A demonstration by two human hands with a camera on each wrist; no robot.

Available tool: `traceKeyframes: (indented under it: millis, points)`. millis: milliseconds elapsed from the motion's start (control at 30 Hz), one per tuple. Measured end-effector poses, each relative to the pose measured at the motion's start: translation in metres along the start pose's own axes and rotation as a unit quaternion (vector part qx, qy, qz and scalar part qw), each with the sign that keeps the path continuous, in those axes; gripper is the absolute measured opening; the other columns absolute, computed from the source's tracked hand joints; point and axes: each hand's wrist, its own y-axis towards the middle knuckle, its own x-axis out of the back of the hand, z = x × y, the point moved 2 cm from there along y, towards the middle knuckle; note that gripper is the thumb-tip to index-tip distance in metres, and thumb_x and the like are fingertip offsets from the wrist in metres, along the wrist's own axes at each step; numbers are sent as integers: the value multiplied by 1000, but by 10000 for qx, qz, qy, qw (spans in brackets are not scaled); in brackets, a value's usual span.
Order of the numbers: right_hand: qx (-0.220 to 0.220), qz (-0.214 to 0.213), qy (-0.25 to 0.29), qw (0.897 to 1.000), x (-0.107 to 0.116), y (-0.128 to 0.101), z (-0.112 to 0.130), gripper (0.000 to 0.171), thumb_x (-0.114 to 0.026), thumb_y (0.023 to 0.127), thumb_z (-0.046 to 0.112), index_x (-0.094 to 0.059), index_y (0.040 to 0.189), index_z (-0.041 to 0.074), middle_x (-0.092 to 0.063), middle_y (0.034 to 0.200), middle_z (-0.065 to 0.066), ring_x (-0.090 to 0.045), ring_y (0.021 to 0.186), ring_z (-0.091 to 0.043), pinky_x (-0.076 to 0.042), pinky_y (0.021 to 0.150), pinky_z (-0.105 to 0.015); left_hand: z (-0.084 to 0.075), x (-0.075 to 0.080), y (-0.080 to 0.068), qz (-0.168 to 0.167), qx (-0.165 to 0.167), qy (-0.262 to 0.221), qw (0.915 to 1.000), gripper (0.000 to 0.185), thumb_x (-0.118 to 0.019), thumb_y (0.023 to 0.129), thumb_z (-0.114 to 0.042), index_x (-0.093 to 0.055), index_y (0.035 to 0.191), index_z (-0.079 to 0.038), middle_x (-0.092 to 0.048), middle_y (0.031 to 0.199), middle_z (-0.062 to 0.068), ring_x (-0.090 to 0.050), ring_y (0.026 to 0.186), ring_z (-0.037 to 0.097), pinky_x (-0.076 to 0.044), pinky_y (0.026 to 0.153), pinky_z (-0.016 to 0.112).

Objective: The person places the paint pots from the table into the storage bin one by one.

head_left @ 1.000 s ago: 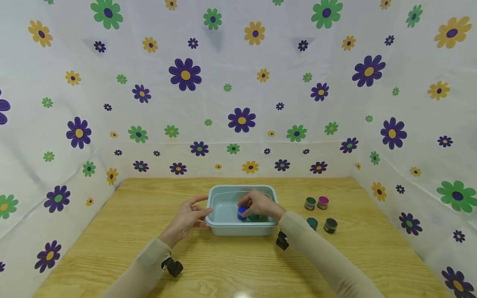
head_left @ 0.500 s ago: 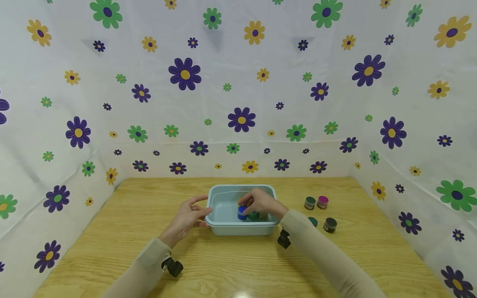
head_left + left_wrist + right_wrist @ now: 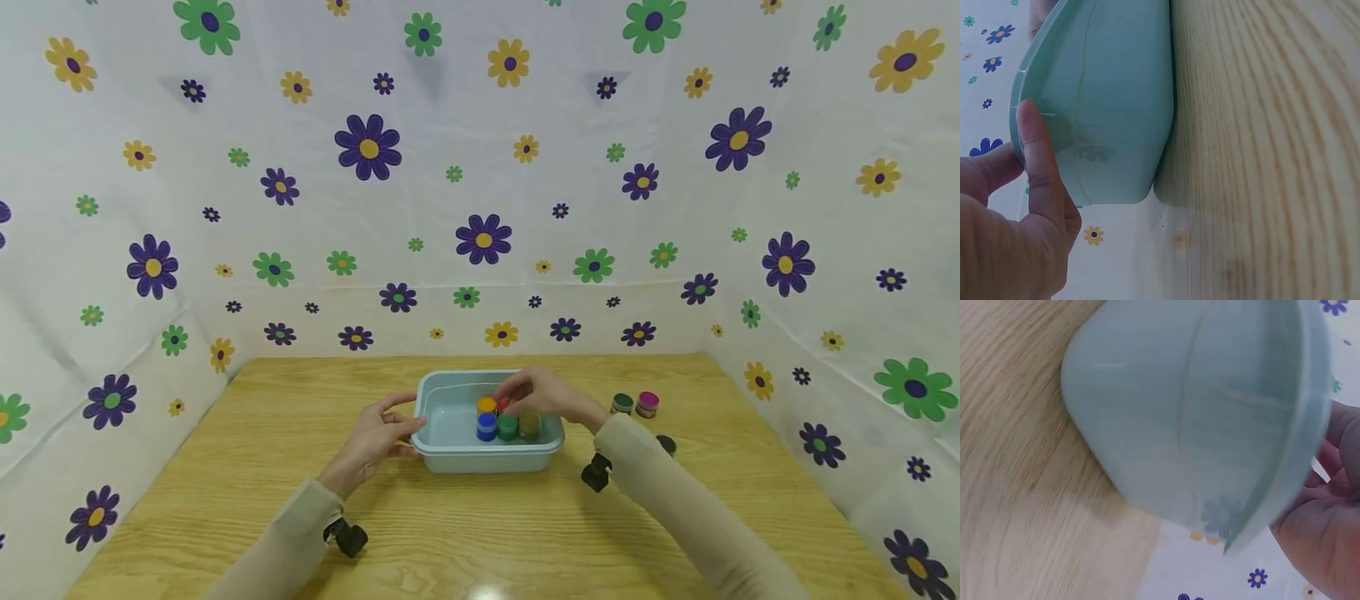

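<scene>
A light blue plastic tub (image 3: 487, 461) sits on the table. My left hand (image 3: 375, 442) grips its left rim, with fingers on both sides of the edge; the left wrist view shows the finger (image 3: 1040, 156) along the tub's end wall. Inside are small paint jars: blue (image 3: 487, 427), green (image 3: 507, 427) and olive-brown (image 3: 528, 427) in front, orange (image 3: 487, 405) and red (image 3: 502, 405) behind. My right hand (image 3: 547, 395) hovers over the right part of the tub, loosely bent fingers close over the red jar. A gap shows between its thumb and fingers in the right wrist view.
Right of the tub stand a dark green-lidded jar (image 3: 622, 403), a magenta-lidded jar (image 3: 647, 404) and a black-lidded jar (image 3: 667, 445) partly behind my right sleeve (image 3: 645, 450). Flower-patterned cloth (image 3: 480, 167) encloses the wooden table (image 3: 465, 533) at the back and sides.
My right hand has shifted right, away from the orange jar, uncovering the orange and red jars. The teal-lidded jar is now hidden behind my sleeve. My left hand stays on the rim.
</scene>
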Motion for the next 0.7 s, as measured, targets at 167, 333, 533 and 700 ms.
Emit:
traceKeyframes:
  millis: [167, 333, 533, 700]
  points:
    - [110, -66, 129, 9998, 11, -16, -2, 31, -67, 91, 3, -66, 122, -3, -66, 120, -23, -64, 95, -20, -57, 86, -30, 2, -1, 1, -22, -5, -11, 10000, 55, -71, 90, -9, -51, 140, -15, -63, 93, 15, -67, 71, 20, -62, 61, 32]
    - [-34, -269, 452, 9986, 21, -27, -5, 29, -65, 92, 4, -66, 121, 0, -63, 121, -25, -63, 100, -22, -58, 89, -34, 3, 2, 0, -124, 25, -5, 9999, 55, -72, 89, -9, -52, 139, -16, -63, 91, 15, -67, 70, 20, -62, 61, 33]
    - [-178, -560, 554, 9967, 35, -42, -10, 29, -67, 92, 8, -66, 120, -2, -64, 119, -25, -63, 98, -21, -59, 87, -36, 2, 3, 0, -93, 32, 10, 10000, 55, -73, 89, -10, -51, 139, -17, -63, 93, 15, -67, 73, 20, -61, 62, 32]
    - [-267, -606, 694, 9954, 44, -55, -23, 35, -66, 94, 10, -61, 124, -6, -64, 120, -25, -65, 98, -23, -59, 85, -35, 2, 0, 1, -122, 83, 26, 9999, 55, -72, 89, -11, -51, 139, -18, -63, 95, 16, -67, 75, 21, -61, 62, 31]
